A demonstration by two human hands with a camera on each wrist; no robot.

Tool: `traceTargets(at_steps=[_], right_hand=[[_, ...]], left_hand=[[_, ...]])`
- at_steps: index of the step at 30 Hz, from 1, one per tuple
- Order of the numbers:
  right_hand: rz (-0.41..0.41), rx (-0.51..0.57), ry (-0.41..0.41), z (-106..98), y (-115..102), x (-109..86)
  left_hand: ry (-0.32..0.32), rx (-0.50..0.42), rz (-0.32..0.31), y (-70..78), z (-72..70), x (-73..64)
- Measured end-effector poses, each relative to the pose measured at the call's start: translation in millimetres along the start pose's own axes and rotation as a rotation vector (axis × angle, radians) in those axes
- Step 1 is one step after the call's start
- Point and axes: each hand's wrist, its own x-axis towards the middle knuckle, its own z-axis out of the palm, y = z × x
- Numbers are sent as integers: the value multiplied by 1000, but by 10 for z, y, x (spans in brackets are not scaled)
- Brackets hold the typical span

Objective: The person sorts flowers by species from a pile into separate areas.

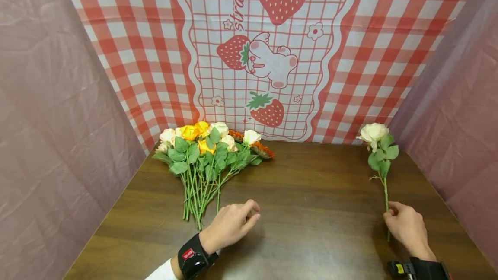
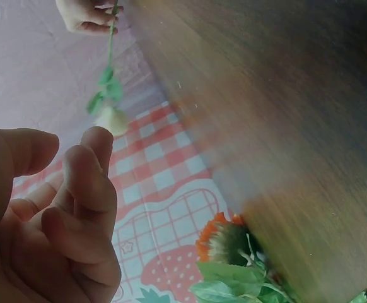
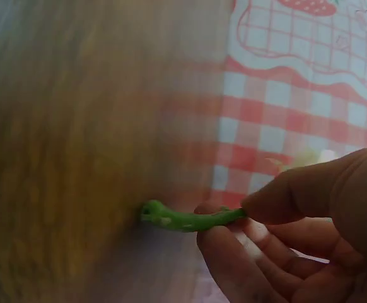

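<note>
A white rose (image 1: pixel 373 134) on a green leafy stem stands out at the right side of the table. Low on that stem, my right hand (image 1: pixel 408 227) pinches it between thumb and fingers; the stem's cut end (image 3: pixel 155 212) pokes out past the fingertips in the right wrist view. My left hand (image 1: pixel 232 221) hovers over the table with loosely bent fingers and nothing in them. Just beyond it lies a pile of flowers: orange-yellow roses (image 1: pixel 189 132), pale roses (image 1: pixel 219 129) and orange daisy-like blooms (image 1: pixel 262 150), their stems (image 1: pixel 200 198) pointing toward me.
The brown wooden table (image 1: pixel 311 202) meets a red-checked strawberry cloth (image 1: pixel 272 64) hanging at the back. Pinkish curtains (image 1: pixel 58 120) hang along both sides. A black band (image 1: pixel 194 256) sits on my left wrist, another (image 1: pixel 428 269) on my right.
</note>
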Motion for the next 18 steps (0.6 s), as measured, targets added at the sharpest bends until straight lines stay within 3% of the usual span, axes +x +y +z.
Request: traceTargets(at_steps=[6, 18], right_hand=[[52, -33, -107, 3, 86, 56], [33, -73, -221, -60, 159, 138]], left_hand=[[-47, -10, -14, -4, 7, -2], [-65, -3, -16, -10, 2, 1]])
